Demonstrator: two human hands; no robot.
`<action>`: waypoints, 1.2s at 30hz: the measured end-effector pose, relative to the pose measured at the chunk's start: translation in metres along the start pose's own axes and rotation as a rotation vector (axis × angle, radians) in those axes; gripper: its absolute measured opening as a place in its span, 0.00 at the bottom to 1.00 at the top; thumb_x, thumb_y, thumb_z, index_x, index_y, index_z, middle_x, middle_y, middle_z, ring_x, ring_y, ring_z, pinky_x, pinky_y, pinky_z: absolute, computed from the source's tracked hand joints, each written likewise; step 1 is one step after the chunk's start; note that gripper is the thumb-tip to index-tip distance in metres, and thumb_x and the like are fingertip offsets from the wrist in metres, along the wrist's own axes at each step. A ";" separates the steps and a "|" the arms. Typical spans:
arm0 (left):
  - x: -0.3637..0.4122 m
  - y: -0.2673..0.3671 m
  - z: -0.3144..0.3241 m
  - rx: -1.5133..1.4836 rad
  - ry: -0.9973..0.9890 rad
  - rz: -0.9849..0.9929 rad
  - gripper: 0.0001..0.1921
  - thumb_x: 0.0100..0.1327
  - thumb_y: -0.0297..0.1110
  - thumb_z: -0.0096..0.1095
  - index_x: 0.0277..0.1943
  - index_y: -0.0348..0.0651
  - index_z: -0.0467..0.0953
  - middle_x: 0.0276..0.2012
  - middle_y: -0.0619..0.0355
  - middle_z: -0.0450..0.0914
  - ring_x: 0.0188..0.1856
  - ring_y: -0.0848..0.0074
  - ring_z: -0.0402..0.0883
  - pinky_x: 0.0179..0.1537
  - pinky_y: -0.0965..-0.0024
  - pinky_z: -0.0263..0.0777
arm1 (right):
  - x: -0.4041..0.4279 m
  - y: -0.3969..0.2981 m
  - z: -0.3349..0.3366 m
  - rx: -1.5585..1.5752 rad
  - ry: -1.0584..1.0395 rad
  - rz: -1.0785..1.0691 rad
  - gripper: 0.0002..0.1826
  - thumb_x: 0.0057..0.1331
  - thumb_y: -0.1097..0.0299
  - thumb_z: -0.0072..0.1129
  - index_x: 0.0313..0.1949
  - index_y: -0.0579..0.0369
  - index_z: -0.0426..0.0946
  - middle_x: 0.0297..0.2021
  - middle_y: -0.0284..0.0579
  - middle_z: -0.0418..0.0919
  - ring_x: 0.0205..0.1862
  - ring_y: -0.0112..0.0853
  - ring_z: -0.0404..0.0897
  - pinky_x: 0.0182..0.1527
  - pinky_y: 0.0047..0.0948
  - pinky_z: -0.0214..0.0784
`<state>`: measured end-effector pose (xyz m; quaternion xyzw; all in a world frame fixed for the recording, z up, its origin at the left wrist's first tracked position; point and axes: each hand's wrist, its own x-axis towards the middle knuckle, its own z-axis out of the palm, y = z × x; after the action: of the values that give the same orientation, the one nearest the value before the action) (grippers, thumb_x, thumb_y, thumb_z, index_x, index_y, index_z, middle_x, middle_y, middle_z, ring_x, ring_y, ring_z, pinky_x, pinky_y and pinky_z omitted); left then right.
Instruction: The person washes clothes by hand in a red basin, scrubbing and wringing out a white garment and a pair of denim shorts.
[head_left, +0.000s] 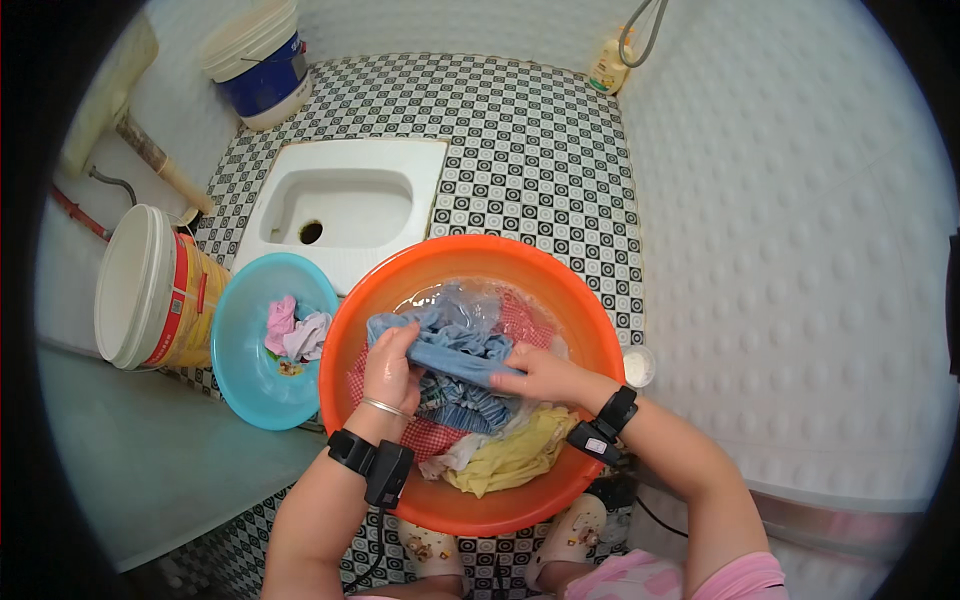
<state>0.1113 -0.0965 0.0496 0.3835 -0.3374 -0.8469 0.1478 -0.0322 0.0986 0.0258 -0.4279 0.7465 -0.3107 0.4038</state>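
Note:
A blue denim garment (461, 364) is stretched between my two hands over a large orange plastic basin (480, 517). My left hand (394, 367) grips its left part, and my right hand (529, 367) pinches its right end. Water and wet clothes fill the basin's bottom. Among them are a red-and-white checked cloth (525, 319) and a yellow cloth (517, 457), the latter lying towards me beside some whitish cloth. More blue fabric with a gathered band (476, 412) lies just below the held part.
Left of the orange basin, a light blue basin (244, 375) holds pink and pale cloths (307, 334). Beyond are a squat toilet (337, 157), a yellow-and-red bucket (199, 300) and a blue-and-white bucket (262, 82). A pump bottle (607, 71) and a small cup of white powder (639, 366) stand by the right wall.

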 end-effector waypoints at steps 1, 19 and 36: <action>-0.001 0.000 -0.002 -0.074 0.014 -0.006 0.11 0.66 0.32 0.54 0.48 0.38 0.72 0.45 0.55 0.78 0.46 0.67 0.79 0.50 0.62 0.72 | -0.003 -0.002 0.002 -0.281 -0.085 -0.016 0.30 0.58 0.39 0.59 0.40 0.58 0.80 0.43 0.53 0.76 0.48 0.45 0.75 0.47 0.37 0.65; -0.022 -0.041 0.039 0.039 0.044 -0.440 0.24 0.73 0.52 0.39 0.60 0.42 0.65 0.55 0.56 0.73 0.54 0.68 0.75 0.56 0.61 0.70 | 0.008 -0.044 0.036 -0.067 0.467 -0.298 0.12 0.62 0.62 0.55 0.33 0.58 0.68 0.31 0.55 0.71 0.37 0.52 0.73 0.37 0.45 0.66; 0.050 -0.021 -0.053 0.714 0.211 0.271 0.23 0.59 0.36 0.64 0.56 0.41 0.69 0.50 0.50 0.70 0.51 0.61 0.73 0.53 0.64 0.69 | -0.008 0.011 -0.009 -0.564 0.369 0.062 0.29 0.56 0.65 0.59 0.58 0.52 0.66 0.42 0.57 0.77 0.47 0.50 0.76 0.48 0.44 0.69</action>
<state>0.1176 -0.1313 -0.0173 0.4474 -0.6412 -0.6052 0.1497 -0.0419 0.1115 0.0244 -0.4365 0.8761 -0.1520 0.1368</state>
